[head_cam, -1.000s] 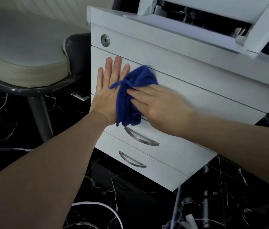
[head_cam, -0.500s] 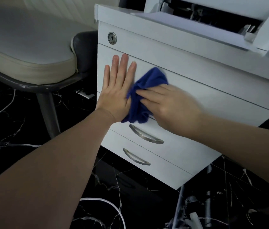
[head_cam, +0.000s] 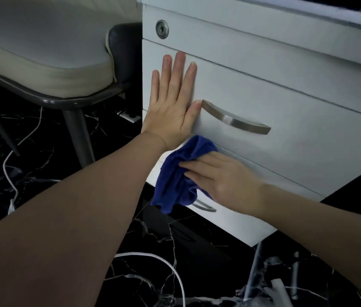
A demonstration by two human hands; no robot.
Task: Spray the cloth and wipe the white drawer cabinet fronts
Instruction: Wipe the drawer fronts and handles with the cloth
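The white drawer cabinet [head_cam: 297, 120] fills the upper right, with a round lock [head_cam: 162, 29] at its top left. My left hand [head_cam: 171, 103] lies flat, fingers spread, on the left part of a drawer front, its thumb beside the curved metal handle [head_cam: 235, 119]. Lower down, my right hand [head_cam: 226, 180] presses a crumpled blue cloth [head_cam: 175, 180] against the lower drawer fronts. The cloth hangs over most of a second metal handle [head_cam: 205, 206]. No spray bottle is in view.
A cushioned chair [head_cam: 42, 54] with dark metal legs stands just left of the cabinet. White cables [head_cam: 175, 275] lie on the black marble floor [head_cam: 31, 160]. A white device [head_cam: 308, 5] sits on top of the cabinet.
My right hand has carried the blue cloth down from the upper drawer front to the lower drawers, uncovering the upper handle. My left hand stays flat in place. The camera moved closer.
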